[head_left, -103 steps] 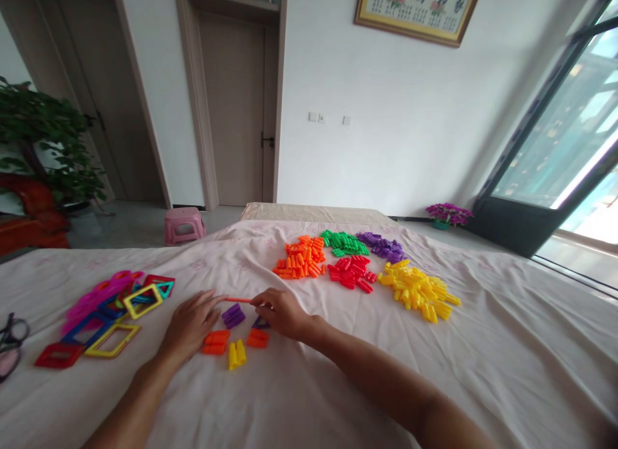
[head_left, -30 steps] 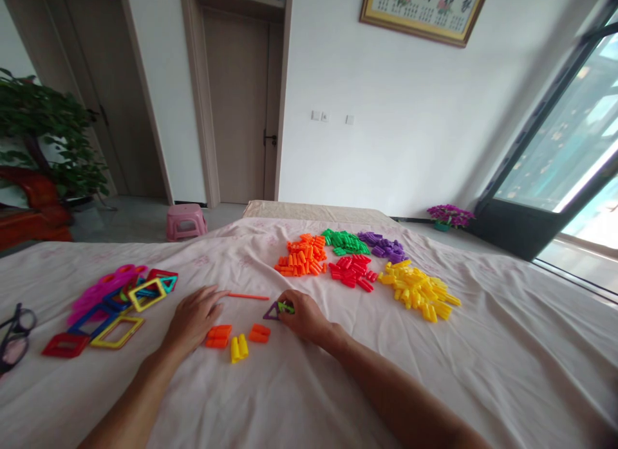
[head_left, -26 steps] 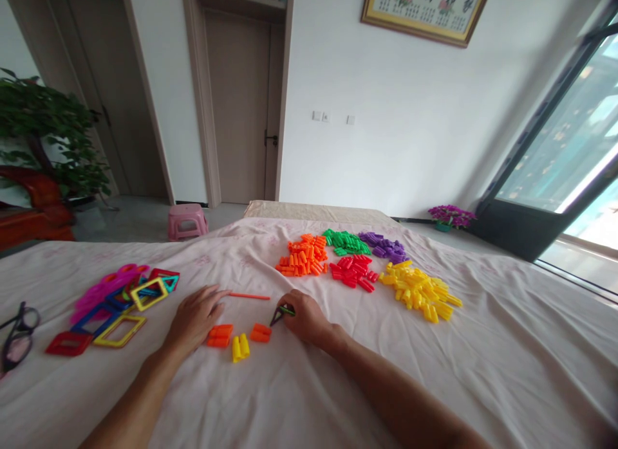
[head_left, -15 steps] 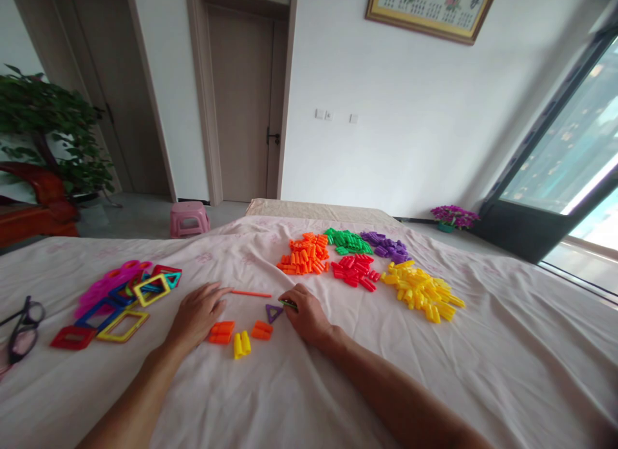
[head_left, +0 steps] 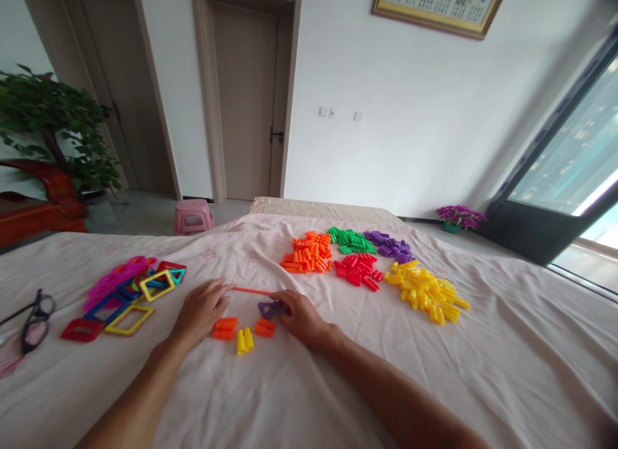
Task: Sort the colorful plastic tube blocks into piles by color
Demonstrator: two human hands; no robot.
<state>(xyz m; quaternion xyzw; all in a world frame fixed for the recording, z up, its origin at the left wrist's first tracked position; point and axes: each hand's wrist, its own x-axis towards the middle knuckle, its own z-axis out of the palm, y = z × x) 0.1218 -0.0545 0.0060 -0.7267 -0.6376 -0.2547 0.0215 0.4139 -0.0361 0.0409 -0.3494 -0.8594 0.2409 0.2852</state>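
My left hand (head_left: 201,309) lies flat on the pink sheet (head_left: 338,384), fingers spread, its fingertips beside the left end of a thin orange stick (head_left: 252,290). My right hand (head_left: 302,316) rests on the sheet with its fingers curled against a small purple triangle frame (head_left: 269,309). Just in front of the hands lie two orange block pairs (head_left: 224,328) (head_left: 264,327) and a yellow block pair (head_left: 244,340).
Sorted heaps of small blocks lie farther back: orange (head_left: 306,260), green (head_left: 351,240), purple (head_left: 391,247), red (head_left: 358,271), yellow (head_left: 425,291). Coloured magnetic frames (head_left: 126,297) are piled at the left, glasses (head_left: 33,315) at the far left edge. A pink stool (head_left: 193,215) stands on the floor beyond.
My right hand took away the purple blocks, then brought in the purple triangle and shifted it left on the sheet. The left hand stayed put. The camera tilted slightly.
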